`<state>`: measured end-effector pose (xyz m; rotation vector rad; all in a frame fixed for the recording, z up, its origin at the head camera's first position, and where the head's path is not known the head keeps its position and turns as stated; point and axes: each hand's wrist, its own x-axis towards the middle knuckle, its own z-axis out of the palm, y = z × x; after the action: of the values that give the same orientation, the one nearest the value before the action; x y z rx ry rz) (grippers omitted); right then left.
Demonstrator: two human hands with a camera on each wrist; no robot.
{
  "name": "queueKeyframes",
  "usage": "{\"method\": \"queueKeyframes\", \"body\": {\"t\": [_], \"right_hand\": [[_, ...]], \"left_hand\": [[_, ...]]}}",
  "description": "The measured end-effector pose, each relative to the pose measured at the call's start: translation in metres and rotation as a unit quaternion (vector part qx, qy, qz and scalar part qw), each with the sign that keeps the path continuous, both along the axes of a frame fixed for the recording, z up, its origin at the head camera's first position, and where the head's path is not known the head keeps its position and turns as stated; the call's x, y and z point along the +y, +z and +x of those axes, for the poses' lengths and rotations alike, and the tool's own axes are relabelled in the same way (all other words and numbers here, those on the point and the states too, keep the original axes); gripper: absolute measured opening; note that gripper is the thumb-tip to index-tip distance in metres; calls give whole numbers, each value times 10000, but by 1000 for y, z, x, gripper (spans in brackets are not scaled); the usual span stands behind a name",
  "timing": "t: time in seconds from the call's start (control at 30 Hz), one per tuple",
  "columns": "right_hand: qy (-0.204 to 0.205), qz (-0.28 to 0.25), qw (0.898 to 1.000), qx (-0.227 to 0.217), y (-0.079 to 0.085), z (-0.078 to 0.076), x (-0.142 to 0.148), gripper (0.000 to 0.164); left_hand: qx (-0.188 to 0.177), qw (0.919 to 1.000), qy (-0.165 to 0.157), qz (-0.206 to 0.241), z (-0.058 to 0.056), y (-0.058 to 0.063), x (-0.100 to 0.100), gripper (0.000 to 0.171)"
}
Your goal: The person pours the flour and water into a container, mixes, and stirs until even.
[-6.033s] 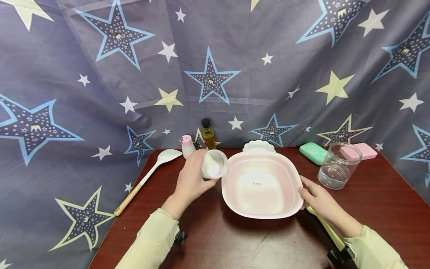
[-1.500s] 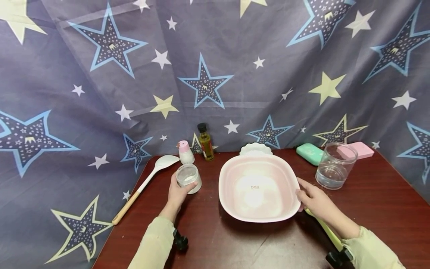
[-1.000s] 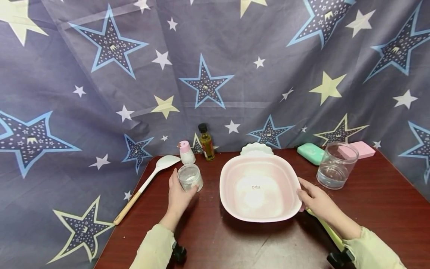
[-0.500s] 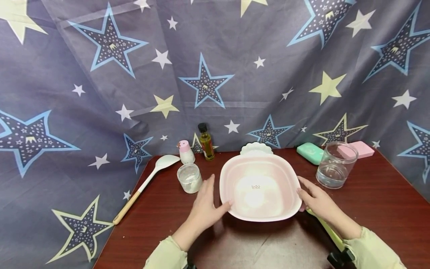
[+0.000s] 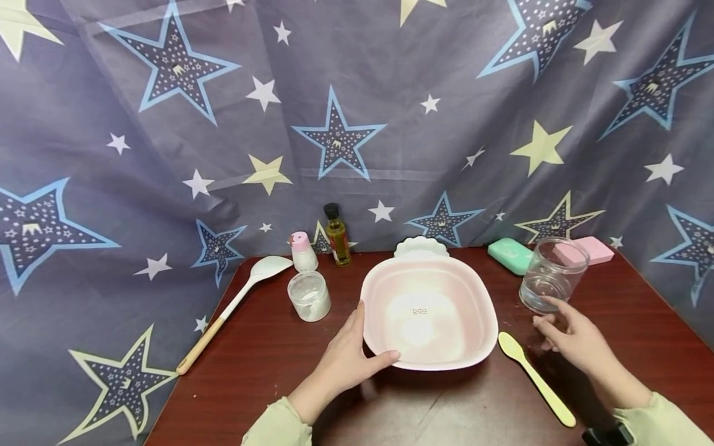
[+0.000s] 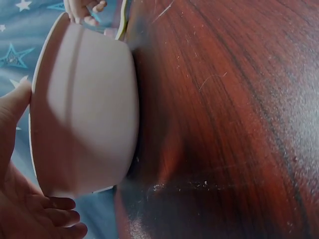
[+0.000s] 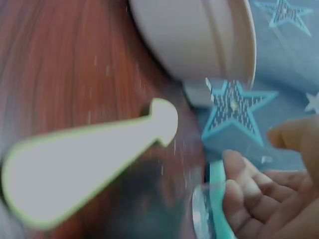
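Note:
A pink basin [image 5: 429, 313] with white inside stands mid-table. My left hand [image 5: 351, 356] holds its left side, thumb over the near rim and fingers along the outer wall. In the left wrist view, fingers and thumb [image 6: 17, 102] meet the basin's rim. My right hand [image 5: 574, 337] is held loosely, fingers half bent, right at the near side of a glass cup [image 5: 552, 279] with some clear water in it. Nothing shows in its grasp; the right wrist view is blurred. A yellow spoon [image 5: 535, 378] lies between basin and right hand. A clear jar [image 5: 310, 297] with white powder stands left of the basin.
A white ladle [image 5: 234, 303] with a wooden handle lies along the left edge. Behind the jar stand a pink-capped shaker [image 5: 303, 253] and an oil bottle [image 5: 338, 238]. A white scalloped piece [image 5: 421, 246], a green block [image 5: 510, 256] and a pink block [image 5: 594, 250] sit at the back.
My left hand has set the jar down by the shaker, let go and moved right to the basin. My right hand has left the basin's rim and moved right to the glass cup.

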<state>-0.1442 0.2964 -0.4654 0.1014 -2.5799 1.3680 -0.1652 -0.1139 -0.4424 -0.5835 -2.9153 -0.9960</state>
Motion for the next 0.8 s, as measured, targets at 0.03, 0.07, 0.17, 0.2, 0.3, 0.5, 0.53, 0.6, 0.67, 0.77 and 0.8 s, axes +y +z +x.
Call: {"method": "queueKeyframes", "body": {"t": [0.03, 0.07, 0.17, 0.2, 0.3, 0.5, 0.53, 0.6, 0.67, 0.77, 0.8], "right_hand": [[-247, 131, 9996, 14, 0, 0, 6, 42], [-528, 260, 9983, 6, 0, 1, 11, 39], [-1484, 533, 9875, -64, 2, -1, 25, 37], [-1730, 564, 9833, -66, 3, -2, 29, 40], [-1981, 477, 9790, -105, 5, -12, 39, 61], [-1297, 192, 9914, -31, 10, -37, 46, 96], [-1223, 119, 9924, 5, 11, -41, 45, 99], [-1169, -40, 9931, 70, 12, -48, 43, 104], [-1213, -170, 9925, 43, 12, -53, 41, 109], [-1362, -374, 9899, -83, 11, -59, 39, 112], [-1420, -412, 9889, -135, 10, -60, 39, 113]], "left_hand": [[-12, 10000, -6, 16, 0, 0, 0, 119], [-6, 10000, -13, 20, 0, 0, 0, 120], [29, 10000, -37, 32, -1, -1, 0, 122], [25, 10000, -40, 43, -1, -1, 0, 122], [-7, 10000, -40, 79, -2, -2, 0, 124], [-43, 9999, -63, 123, -3, -2, 1, 124], [-43, 9999, -57, 131, -3, -2, 1, 124], [-44, 9999, -55, 135, -3, -1, 1, 124], [-51, 9999, -43, 135, -2, 0, 1, 124], [-116, 9998, -10, 151, -2, 0, 1, 124], [-138, 9998, -3, 150, -2, 0, 1, 124]]}}
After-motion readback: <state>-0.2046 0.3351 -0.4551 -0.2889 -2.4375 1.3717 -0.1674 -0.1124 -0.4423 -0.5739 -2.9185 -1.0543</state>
